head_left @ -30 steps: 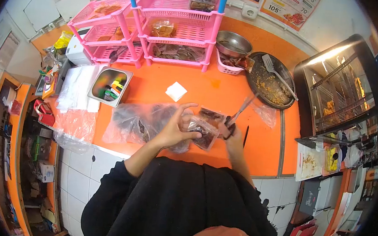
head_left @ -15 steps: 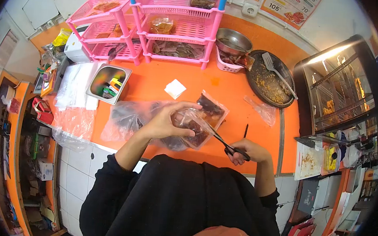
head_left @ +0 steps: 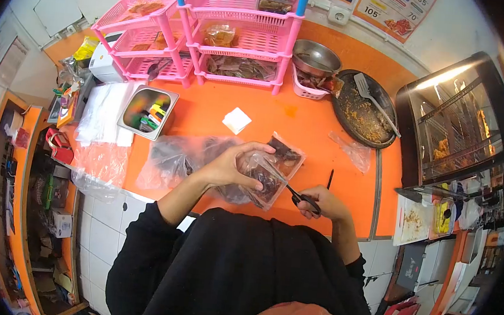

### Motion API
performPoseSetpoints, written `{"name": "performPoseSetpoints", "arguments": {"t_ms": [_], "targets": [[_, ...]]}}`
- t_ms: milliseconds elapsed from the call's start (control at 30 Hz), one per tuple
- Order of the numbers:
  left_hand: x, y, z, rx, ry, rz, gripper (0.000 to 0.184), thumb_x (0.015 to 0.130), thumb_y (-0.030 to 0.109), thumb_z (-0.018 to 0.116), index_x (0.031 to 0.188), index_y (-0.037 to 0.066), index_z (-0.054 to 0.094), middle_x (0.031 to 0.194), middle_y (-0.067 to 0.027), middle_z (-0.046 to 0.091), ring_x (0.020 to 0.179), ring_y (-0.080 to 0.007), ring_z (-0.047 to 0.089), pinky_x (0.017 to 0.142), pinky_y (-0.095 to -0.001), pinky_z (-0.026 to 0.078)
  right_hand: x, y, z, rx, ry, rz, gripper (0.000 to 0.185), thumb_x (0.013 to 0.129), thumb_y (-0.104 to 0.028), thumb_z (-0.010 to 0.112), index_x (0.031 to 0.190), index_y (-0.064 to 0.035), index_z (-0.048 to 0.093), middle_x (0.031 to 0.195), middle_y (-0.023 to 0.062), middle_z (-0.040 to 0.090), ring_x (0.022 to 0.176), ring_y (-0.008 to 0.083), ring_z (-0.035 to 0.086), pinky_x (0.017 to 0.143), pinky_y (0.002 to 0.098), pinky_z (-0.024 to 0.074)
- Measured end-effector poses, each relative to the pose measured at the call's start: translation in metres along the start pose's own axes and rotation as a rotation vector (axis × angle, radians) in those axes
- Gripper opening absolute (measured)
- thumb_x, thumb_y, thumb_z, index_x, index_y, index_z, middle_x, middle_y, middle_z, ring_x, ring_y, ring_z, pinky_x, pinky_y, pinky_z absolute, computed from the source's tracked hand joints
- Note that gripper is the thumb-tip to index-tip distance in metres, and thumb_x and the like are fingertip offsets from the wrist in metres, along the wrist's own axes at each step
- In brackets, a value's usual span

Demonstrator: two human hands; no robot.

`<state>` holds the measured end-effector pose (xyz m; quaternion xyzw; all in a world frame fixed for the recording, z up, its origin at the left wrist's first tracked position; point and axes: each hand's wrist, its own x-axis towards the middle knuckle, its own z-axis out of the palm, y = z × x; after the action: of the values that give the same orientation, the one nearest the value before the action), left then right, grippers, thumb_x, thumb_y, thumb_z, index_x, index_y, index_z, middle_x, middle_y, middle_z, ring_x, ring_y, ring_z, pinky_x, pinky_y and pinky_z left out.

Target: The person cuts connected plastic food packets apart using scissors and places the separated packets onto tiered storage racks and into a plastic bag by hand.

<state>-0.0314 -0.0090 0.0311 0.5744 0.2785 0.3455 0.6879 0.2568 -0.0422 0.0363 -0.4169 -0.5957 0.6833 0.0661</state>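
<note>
My left hand grips a clear plastic packet with dark contents, thumb and fingers on its left side. My right hand is closed on the black handles of a pair of scissors, whose blades point up and left across the packet. Another clear packet with dark contents lies just behind, touching or overlapping the first. Left of these, a large clear plastic bag with dark items spreads over the orange table and passes under my left wrist.
Behind are pink racks, a steel bowl over a pink basket, and a dark round pan with a spatula. A metal container stands left; a lit glass cabinet stands right. A black pen-like item lies beyond my right hand.
Since a second ago, the scissors have swung from pointing up and right to lying across the packet. Since half a second ago, my right hand and the scissors have shifted slightly left and up.
</note>
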Motion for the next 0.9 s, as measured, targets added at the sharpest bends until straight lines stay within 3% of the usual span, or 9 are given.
{"name": "performPoseSetpoints", "arguments": {"t_ms": [100, 200, 300, 400, 467, 600, 700, 800, 900], "targets": [[0.001, -0.004, -0.001, -0.08, -0.017, -0.057, 0.078, 0.057, -0.003, 0.082, 0.127, 0.003, 0.047, 0.127, -0.0056, 0.048, 0.123, -0.018, 0.041, 0.106, -0.0327, 0.031, 0.003, -0.001, 0.003, -0.026, -0.009, -0.009, 0.029, 0.09, -0.034, 0.059, 0.076, -0.008, 0.056, 0.062, -0.0025, 0.053, 0.052, 0.005, 0.047, 0.046, 0.0189, 0.0359], [0.004, -0.013, 0.001, -0.216, -0.073, -0.096, 0.081, 0.057, -0.005, 0.081, 0.129, 0.003, 0.044, 0.127, -0.0063, 0.048, 0.122, -0.018, 0.042, 0.105, -0.0327, 0.033, 0.015, 0.009, 0.013, 0.25, -0.047, -0.055, 0.031, 0.088, -0.035, 0.061, 0.072, -0.0083, 0.056, 0.058, -0.0035, 0.051, 0.048, 0.0046, 0.046, 0.044, 0.0191, 0.0349], [0.008, -0.031, 0.003, -0.404, -0.13, -0.089, 0.083, 0.059, -0.009, 0.078, 0.131, 0.004, 0.04, 0.128, -0.0076, 0.047, 0.121, -0.0189, 0.045, 0.103, -0.0327, 0.036, 0.02, 0.014, 0.013, 0.242, -0.026, -0.094, 0.03, 0.088, -0.034, 0.061, 0.073, -0.0079, 0.056, 0.059, -0.0034, 0.051, 0.048, 0.0049, 0.046, 0.044, 0.0196, 0.0353], [0.007, -0.044, 0.003, -0.551, -0.125, -0.059, 0.082, 0.063, -0.013, 0.073, 0.134, 0.004, 0.036, 0.129, -0.0091, 0.047, 0.12, -0.0202, 0.047, 0.102, -0.0338, 0.037, 0.016, 0.0, 0.012, 0.111, 0.046, 0.038, 0.029, 0.089, -0.034, 0.06, 0.076, -0.0076, 0.056, 0.06, -0.0024, 0.052, 0.049, 0.0057, 0.048, 0.045, 0.0197, 0.0368], [0.006, -0.049, 0.006, -0.721, -0.14, -0.106, 0.082, 0.064, -0.01, 0.073, 0.135, 0.003, 0.035, 0.13, -0.0105, 0.048, 0.12, -0.0209, 0.048, 0.102, -0.0346, 0.039, 0.023, 0.01, 0.013, 0.188, 0.007, -0.001, 0.029, 0.088, -0.034, 0.061, 0.075, -0.0084, 0.057, 0.059, -0.0026, 0.052, 0.049, 0.0059, 0.048, 0.044, 0.02, 0.0367], [0.007, -0.055, 0.015, -0.751, -0.226, -0.192, 0.084, 0.063, -0.006, 0.077, 0.135, 0.001, 0.034, 0.13, -0.0123, 0.048, 0.119, -0.0221, 0.049, 0.1, -0.034, 0.041, 0.033, 0.013, 0.028, 0.301, 0.074, -0.186, 0.029, 0.088, -0.034, 0.061, 0.074, -0.0087, 0.057, 0.056, -0.0034, 0.051, 0.045, 0.0061, 0.047, 0.041, 0.0204, 0.0356], [0.01, -0.044, 0.017, -0.744, -0.225, -0.139, 0.084, 0.063, -0.005, 0.077, 0.135, 0.0, 0.034, 0.13, -0.0128, 0.048, 0.118, -0.0223, 0.05, 0.098, -0.0328, 0.044, 0.037, 0.019, 0.019, 0.166, 0.119, -0.036, 0.028, 0.089, -0.035, 0.06, 0.088, -0.0067, 0.061, 0.06, -0.0014, 0.053, 0.048, 0.007, 0.049, 0.042, 0.0207, 0.0363], [0.013, -0.041, 0.01, -0.624, -0.187, -0.081, 0.083, 0.064, -0.003, 0.077, 0.135, -0.001, 0.034, 0.129, -0.013, 0.049, 0.118, -0.0226, 0.05, 0.095, -0.0323, 0.045, 0.036, 0.008, 0.018, 0.076, 0.069, 0.066, 0.037, 0.089, -0.036, 0.06, 0.108, -0.0041, 0.058, 0.076, 0.0029, 0.06, 0.062, 0.0087, 0.056, 0.052, 0.0216, 0.0431], [0.015, -0.042, 0.001, -0.552, -0.124, -0.085, 0.081, 0.067, 0.001, 0.077, 0.136, 0.001, 0.034, 0.128, -0.0136, 0.05, 0.12, -0.0227, 0.048, 0.096, -0.0333, 0.044, 0.054, 0.048, 0.028, 0.447, 0.135, -0.317, 0.048, 0.087, -0.034, 0.062, 0.122, -0.0031, 0.051, 0.096, 0.0054, 0.061, 0.083, 0.0117, 0.059, 0.069, 0.0255, 0.0482]]}}
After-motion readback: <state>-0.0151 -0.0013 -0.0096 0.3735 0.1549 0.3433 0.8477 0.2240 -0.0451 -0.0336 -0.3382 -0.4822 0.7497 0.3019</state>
